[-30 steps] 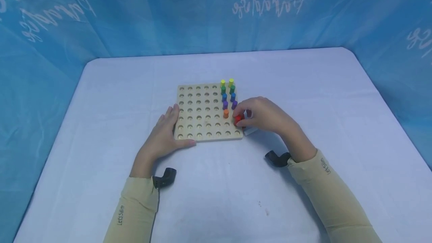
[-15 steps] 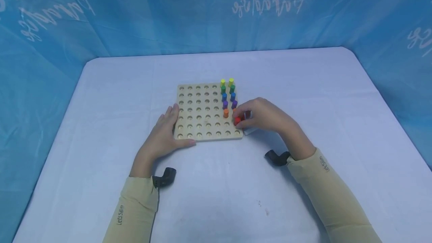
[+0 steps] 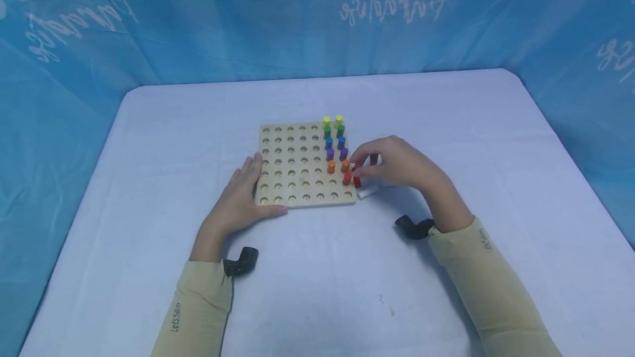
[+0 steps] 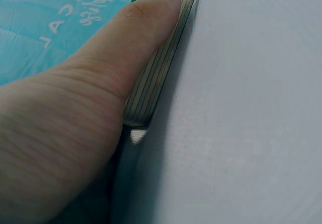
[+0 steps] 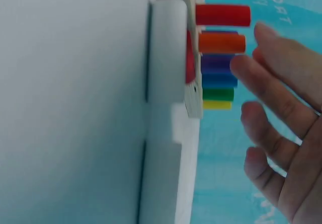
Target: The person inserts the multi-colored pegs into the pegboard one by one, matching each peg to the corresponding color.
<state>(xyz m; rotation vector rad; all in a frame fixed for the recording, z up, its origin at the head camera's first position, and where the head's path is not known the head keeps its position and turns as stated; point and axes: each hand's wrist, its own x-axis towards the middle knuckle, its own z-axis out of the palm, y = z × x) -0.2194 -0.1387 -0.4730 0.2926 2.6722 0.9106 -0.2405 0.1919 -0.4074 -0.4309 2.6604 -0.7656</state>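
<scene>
My left hand point(image 3: 235, 194) steadies a wooden peg board point(image 3: 292, 172) at its near left corner, fingers along the left edge, thumb along the front edge. In the left wrist view the thumb point(image 4: 146, 27) presses on the board's side. My right hand point(image 3: 397, 164) hovers at the board's right edge, its fingers loosely bent and holding nothing. Just left of its fingertips a red peg point(image 3: 347, 179) stands upright in the right column, in front of an orange peg point(image 3: 345, 166). In the right wrist view the fingers are apart from the red peg point(image 5: 223, 15).
Purple, blue, green and yellow pegs stand in pairs behind the orange pair. Beside the board's right edge lie another red peg point(image 3: 357, 182) and a white cylinder point(image 3: 367, 191); the right wrist view shows a second white cylinder point(image 5: 161, 183). A white cloth point(image 3: 317, 280) covers the table.
My right hand has let go of the red peg, which now stands in the board, and has moved slightly up and right. The left hand stays put.
</scene>
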